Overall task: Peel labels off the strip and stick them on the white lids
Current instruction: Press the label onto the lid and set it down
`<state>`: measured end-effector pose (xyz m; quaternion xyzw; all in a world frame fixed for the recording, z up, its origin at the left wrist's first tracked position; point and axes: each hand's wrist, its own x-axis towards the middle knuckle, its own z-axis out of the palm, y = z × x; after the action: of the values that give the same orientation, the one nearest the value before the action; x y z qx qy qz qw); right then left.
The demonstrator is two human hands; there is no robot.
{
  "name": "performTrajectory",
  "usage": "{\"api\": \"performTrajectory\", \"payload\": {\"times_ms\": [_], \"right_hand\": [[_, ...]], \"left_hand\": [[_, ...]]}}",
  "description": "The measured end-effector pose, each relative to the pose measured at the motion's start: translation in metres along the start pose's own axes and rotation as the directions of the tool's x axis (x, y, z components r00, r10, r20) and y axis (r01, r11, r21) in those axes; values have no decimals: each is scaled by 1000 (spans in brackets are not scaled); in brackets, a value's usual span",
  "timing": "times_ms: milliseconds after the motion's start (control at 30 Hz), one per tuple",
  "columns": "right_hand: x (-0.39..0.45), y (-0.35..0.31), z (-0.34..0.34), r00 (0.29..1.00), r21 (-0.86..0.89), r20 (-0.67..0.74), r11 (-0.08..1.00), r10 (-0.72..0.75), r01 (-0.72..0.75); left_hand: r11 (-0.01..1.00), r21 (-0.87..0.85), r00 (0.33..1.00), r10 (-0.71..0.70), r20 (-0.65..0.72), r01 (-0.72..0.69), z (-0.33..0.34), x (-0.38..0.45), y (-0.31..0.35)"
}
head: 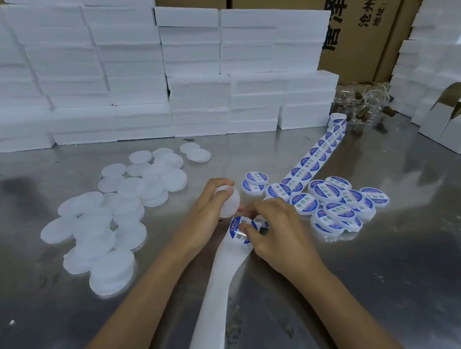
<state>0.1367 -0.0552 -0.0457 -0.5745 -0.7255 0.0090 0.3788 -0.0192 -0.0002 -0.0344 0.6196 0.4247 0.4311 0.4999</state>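
Item: your left hand (205, 214). It grips one bare white lid (228, 202), thumb across the lid's top edge and fingers curled behind it, held just above the table (354, 284).

Item: your right hand (277, 232). Its fingertips pinch a round blue-and-white label (239, 230) at the point where the strip (314, 154) bends over. The label appears partly lifted from the backing, though the fingers hide its edge and you cannot be sure. The two hands sit close together, the lid just beside the label and up-left of it.

Item: strip. It runs from a small roll (337, 120) at the far right of the table diagonally down to your hands, printed labels in a row along it. Below your hands the spent backing (217, 299), plain white, trails toward you between your forearms.

Item: bare lids (112, 219). A loose heap, left of your hands, some overlapping and some stacked, spreading from near the table's front left up toward the foam.

Item: labelled lids (333, 204). A cluster right of your hands, labels facing up, several leaning on one another, touching the strip on its lower side.

Item: foam blocks (121, 65). White, stacked in a wall along the far-left edge of the table; more stand at the far right.

Item: cartons (296, 0). Brown, with dark printed characters, behind the foam.

Item: clear bag (365, 103). Holds small brown objects, just behind the roll.
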Motion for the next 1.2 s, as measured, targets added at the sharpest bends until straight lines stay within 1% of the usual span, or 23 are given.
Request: {"api": "performTrajectory", "payload": {"times_ms": [100,133,200,267,333,433,500,567,667,767,933,1067,1133,1200], "right_hand": [[0,-7,-1,999,37,-8,999,-35,35],[0,-10,-2,1000,84,-1,996,-17,17],[1,-14,-5,996,283,0,956,85,-82],[4,-18,-10,974,534,-40,828,224,-169],[8,-19,-15,934,708,-83,680,347,-190],[14,-23,-17,901,821,-31,525,433,-225],[17,-28,-14,895,842,21,474,445,-256],[19,-32,-10,896,838,41,474,442,-272],[20,-33,-7,908,807,39,523,416,-274],[20,-31,-7,911,789,29,549,412,-274],[19,-29,-6,912,759,12,590,410,-275],[18,-27,-7,911,757,-17,600,411,-257],[17,-25,-6,916,717,-45,651,399,-248],[16,-22,-3,921,597,-120,768,370,-231]], "left_hand": [[999,34,1000,14,3,-14,1,-1,0],[999,42,1000,5,4,-5,1,-1,0],[999,51,1000,-12,9,12,-1,0,-2],[998,38,999,-41,-8,41,2,3,-1],[989,-99,992,-115,-47,110,4,7,5],[965,-232,989,-138,-44,124,3,4,10],[945,-306,989,-136,-59,111,0,0,12],[922,-368,987,-150,-51,121,1,-3,19],[898,-411,985,-171,-2,155,6,-5,27],[890,-418,983,-164,76,181,12,-8,30],[897,-403,983,-163,86,184,18,-11,36],[901,-397,984,-148,98,175,23,-15,42],[903,-394,985,-140,103,170,25,-15,43],[900,-405,986,-131,104,162,25,-15,42]]}}
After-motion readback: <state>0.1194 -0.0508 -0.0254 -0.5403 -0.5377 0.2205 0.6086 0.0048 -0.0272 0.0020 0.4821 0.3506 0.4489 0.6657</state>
